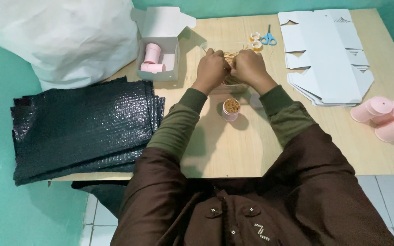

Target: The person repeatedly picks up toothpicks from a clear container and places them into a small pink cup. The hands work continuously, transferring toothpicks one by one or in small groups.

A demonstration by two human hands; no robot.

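Hands meet over a clear tray (215, 86) of thin wooden sticks (230, 56) near the far middle of the wooden table (233, 150). The left hand (211, 69) and the right hand (249, 67) are knuckles-up and pressed close together, fingers curled in on a bunch of the sticks between them; how tight the grip is cannot be told, since the fingertips are hidden under the knuckles.

Just nearer the person than the tray stands a small pink cup (230, 109), upright, open at the top and full of sticks standing on end. Left of the tray sits an open white carton (159, 50) with its lid flaps up, holding two pink containers (152, 59), one upright and one lying down. Beyond the tray lie two small rolls of tape (255, 40) and blue-handled scissors (268, 37). Right of the tray is a stack of flat, unfolded white box blanks (327, 54), and farther right three pink containers (384, 117) lie on their sides, touching one another. Well left of the tray, a pile of black plastic sheets (83, 125) covers the table's left end, with a large white sack (64, 32) behind it.
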